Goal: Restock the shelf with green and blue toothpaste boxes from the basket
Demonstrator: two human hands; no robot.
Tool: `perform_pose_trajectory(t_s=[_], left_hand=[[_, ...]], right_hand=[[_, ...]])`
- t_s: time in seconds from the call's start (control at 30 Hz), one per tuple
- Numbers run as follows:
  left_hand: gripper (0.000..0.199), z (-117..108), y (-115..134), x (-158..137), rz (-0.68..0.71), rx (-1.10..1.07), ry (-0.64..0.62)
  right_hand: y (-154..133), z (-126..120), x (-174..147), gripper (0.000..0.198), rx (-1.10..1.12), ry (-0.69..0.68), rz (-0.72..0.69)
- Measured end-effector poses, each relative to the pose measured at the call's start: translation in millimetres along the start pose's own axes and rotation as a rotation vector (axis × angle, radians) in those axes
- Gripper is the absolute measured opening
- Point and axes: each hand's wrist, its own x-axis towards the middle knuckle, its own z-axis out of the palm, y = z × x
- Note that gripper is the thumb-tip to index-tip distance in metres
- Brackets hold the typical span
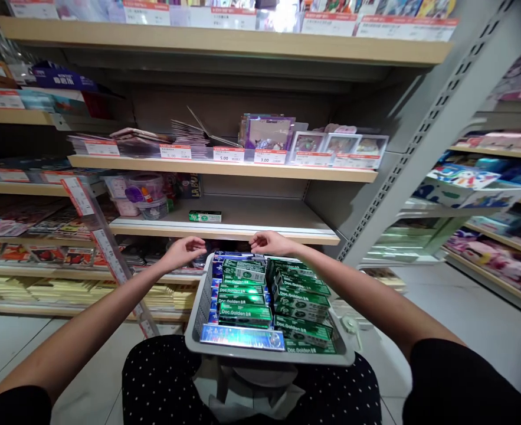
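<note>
My left hand (184, 254) hangs in the air at the far left corner of a grey basket (193, 327), its fingers loosely bent and apart, with nothing in it. Over the basket's far edge, my right hand (269, 242) is held with loosely curled fingers, and no item shows in it. Inside the basket lie several green toothpaste boxes (245, 316) in two rows. A shiny blue box (242, 337) lies along the near side. One green and white toothpaste box (205, 216) rests by itself on the shelf (260, 215) just beyond my hands.
Clear plastic tubs (149, 195) stand at that shelf's left end. Above it, a shelf (225, 164) carries cards, small boxes and price labels. A slotted metal upright (402, 153) rises on the right. Below left are yellow paper stacks (65, 289). The basket sits between my knees.
</note>
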Motion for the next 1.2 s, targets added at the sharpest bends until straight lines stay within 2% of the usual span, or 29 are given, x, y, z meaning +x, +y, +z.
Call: perform_pose_trajectory(t_s=[0.07, 0.13, 0.27, 0.4, 0.5, 0.63, 0.77, 0.83, 0.9, 1.03, 1.1, 1.2], left_hand=[[0.047, 16.8, 4.5, -10.3, -0.031, -0.014, -0.112], [0.049, 32.7, 9.1, -18.2, -0.023, -0.015, -0.163], [0.052, 58.9, 13.5, -25.7, 0.019, -0.026, -0.161], [0.043, 73.3, 7.9, -24.4, -0.019, -0.032, -0.093], [0.039, 74.2, 3.4, -23.1, -0.09, -0.078, -0.075], [0.05, 66.7, 8.2, -26.0, -0.218, -0.236, -0.083], [0.051, 57.3, 19.3, -28.3, -0.437, -0.375, -0.139], [0.052, 53.9, 22.4, -28.3, -0.571, -0.398, -0.168], [0.047, 51.5, 23.2, -28.5, -0.634, -0.425, -0.167], [0.023, 48.8, 22.2, -30.1, -0.571, -0.521, -0.088], [0.018, 47.4, 21.7, -31.0, -0.541, -0.547, -0.029], [0.024, 44.4, 20.8, -31.9, -0.511, -0.545, 0.017]], right_hand=[[-4.1, 3.0, -16.5, 0.044, -0.096, -0.063, -0.004], [-8.1, 8.4, -28.5, 0.051, -0.208, -0.064, -0.023], [-11.7, 19.4, -39.6, 0.055, -0.41, -0.075, -0.042], [-7.6, 23.9, -37.2, 0.038, -0.532, -0.079, -0.032], [-2.7, 24.1, -32.2, 0.029, -0.512, -0.051, -0.016], [1.5, 24.8, -26.5, 0.031, -0.355, 0.003, 0.015], [-2.5, 30.3, -25.6, 0.03, -0.351, 0.03, -0.092], [-6.9, 36.0, -27.3, 0.03, -0.413, 0.116, -0.156], [-10.8, 42.9, -29.5, 0.03, -0.483, 0.204, -0.201], [-10.3, 55.9, -31.4, 0.033, -0.488, 0.305, -0.215], [-6.3, 60.4, -29.8, 0.035, -0.366, 0.33, -0.151], [-0.1, 65.6, -25.4, 0.036, -0.087, 0.311, -0.017]])
